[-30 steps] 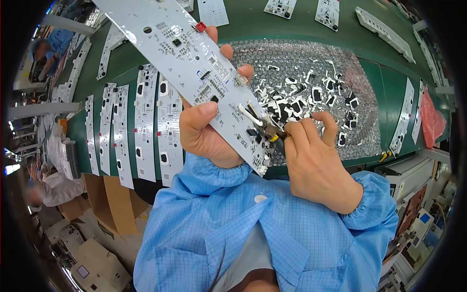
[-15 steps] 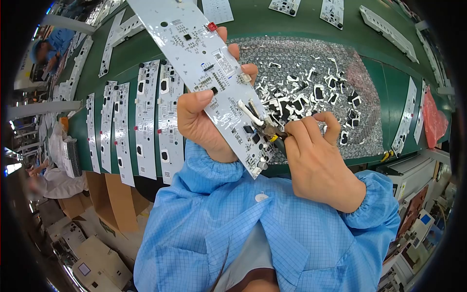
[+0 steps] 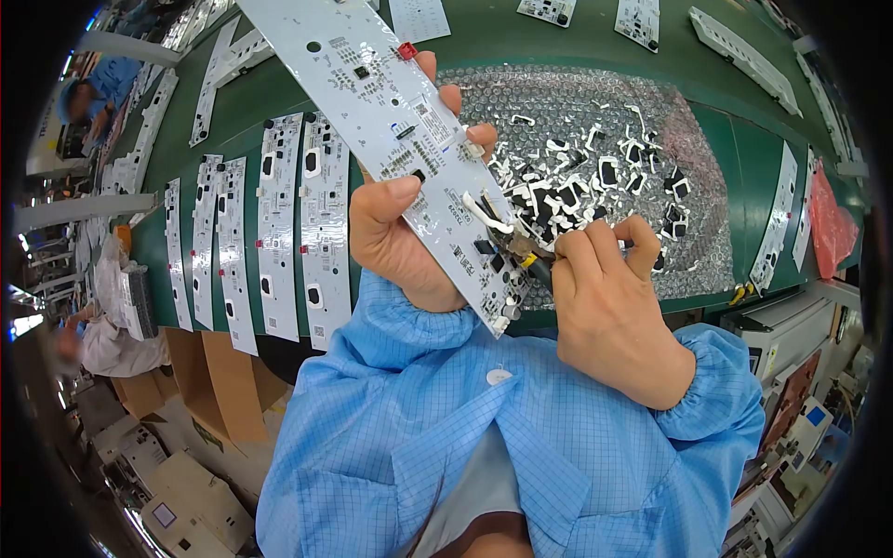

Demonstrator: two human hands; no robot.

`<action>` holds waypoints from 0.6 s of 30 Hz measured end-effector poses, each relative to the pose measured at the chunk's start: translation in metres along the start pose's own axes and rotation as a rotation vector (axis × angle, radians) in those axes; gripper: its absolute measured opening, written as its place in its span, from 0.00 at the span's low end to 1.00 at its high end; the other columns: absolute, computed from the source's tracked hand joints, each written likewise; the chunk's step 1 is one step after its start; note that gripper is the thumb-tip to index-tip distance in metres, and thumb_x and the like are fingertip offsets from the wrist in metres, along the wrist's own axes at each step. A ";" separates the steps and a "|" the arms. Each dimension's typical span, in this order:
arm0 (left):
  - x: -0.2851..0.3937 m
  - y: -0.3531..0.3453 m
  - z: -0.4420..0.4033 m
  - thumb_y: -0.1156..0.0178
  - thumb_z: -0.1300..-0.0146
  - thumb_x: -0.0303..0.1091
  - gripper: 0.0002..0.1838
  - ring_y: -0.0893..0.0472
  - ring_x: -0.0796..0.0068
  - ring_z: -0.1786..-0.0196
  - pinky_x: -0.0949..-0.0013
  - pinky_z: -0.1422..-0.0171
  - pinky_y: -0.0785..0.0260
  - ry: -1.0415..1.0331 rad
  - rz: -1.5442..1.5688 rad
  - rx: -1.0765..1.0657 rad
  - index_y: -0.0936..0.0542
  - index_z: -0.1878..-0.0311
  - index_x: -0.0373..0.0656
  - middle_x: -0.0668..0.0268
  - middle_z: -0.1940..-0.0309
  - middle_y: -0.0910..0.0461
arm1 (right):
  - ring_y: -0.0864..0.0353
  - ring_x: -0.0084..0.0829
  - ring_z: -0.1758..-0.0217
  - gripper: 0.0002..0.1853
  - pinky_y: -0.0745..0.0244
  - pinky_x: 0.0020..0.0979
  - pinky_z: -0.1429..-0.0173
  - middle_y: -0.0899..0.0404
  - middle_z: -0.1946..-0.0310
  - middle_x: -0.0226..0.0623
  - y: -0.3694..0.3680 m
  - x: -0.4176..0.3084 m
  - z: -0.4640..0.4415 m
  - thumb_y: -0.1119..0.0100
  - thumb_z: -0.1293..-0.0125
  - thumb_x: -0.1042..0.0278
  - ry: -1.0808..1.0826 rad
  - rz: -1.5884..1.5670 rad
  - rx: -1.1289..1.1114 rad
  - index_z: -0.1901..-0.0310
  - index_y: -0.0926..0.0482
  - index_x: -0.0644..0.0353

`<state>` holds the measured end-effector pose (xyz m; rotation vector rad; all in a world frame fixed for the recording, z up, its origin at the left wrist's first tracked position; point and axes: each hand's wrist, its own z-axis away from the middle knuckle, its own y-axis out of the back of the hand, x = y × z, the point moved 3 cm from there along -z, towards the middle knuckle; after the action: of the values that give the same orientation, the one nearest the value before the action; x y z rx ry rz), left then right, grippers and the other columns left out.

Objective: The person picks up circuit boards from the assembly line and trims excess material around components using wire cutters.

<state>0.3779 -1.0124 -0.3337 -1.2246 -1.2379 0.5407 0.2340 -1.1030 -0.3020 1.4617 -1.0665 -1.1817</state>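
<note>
My left hand [image 3: 398, 237] grips a long white circuit board [image 3: 367, 116], thumb on its face and fingertips curled over the far edge. The board tilts diagonally above the bench. My right hand [image 3: 619, 312] is closed around a pair of pliers [image 3: 537, 263] with yellow and black handles. Their jaws are at the board's lower right edge, by a raised white strip [image 3: 486, 216] and black parts. Whether the jaws bite on the strip, I cannot tell. Behind them, loose white and black scraps [image 3: 609, 175] lie piled on bubble wrap [image 3: 698, 251].
Several similar boards [image 3: 279, 232] lie in a row on the green bench [image 3: 744, 177] at left, others along the back and right. A red plastic bag [image 3: 831, 223] sits at the right edge. Cardboard boxes [image 3: 233, 386] stand below left. Other people are at far left.
The lower part of the board and my left hand have shifted slightly right. The pliers' tip and my right hand have also moved a little to the right.
</note>
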 end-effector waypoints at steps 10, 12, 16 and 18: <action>-0.010 0.010 0.001 0.47 0.52 0.36 0.42 0.25 0.59 0.40 0.53 0.41 0.25 0.224 0.075 0.095 0.38 0.30 0.31 0.49 0.37 0.29 | 0.25 0.38 0.56 0.10 0.35 0.38 0.46 0.25 0.59 0.41 0.023 0.032 0.008 0.41 0.52 0.81 -0.121 -0.937 -0.170 0.65 0.19 0.64; -0.016 0.015 0.003 0.47 0.51 0.38 0.41 0.25 0.59 0.41 0.53 0.42 0.24 0.306 0.049 0.170 0.38 0.31 0.30 0.49 0.39 0.28 | 0.24 0.37 0.56 0.10 0.32 0.36 0.49 0.25 0.58 0.41 0.024 0.033 0.006 0.38 0.49 0.80 -0.190 -0.950 0.018 0.63 0.18 0.64; -0.025 0.019 0.007 0.49 0.48 0.39 0.36 0.21 0.59 0.49 0.55 0.44 0.24 0.500 0.101 0.089 0.34 0.34 0.30 0.51 0.44 0.24 | 0.20 0.33 0.58 0.15 0.25 0.31 0.56 0.23 0.57 0.40 0.015 0.031 -0.004 0.27 0.49 0.79 -0.191 -0.698 0.329 0.57 0.16 0.66; -0.029 0.010 0.007 0.49 0.46 0.39 0.35 0.20 0.59 0.52 0.56 0.46 0.23 0.425 0.084 0.185 0.33 0.35 0.31 0.52 0.46 0.23 | 0.20 0.34 0.57 0.15 0.24 0.31 0.56 0.23 0.57 0.41 0.006 0.029 -0.008 0.27 0.49 0.78 -0.191 -0.747 0.339 0.57 0.15 0.65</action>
<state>0.3654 -1.0314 -0.3555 -1.1632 -0.7641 0.4169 0.2457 -1.1315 -0.3003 2.1534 -0.8901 -1.7409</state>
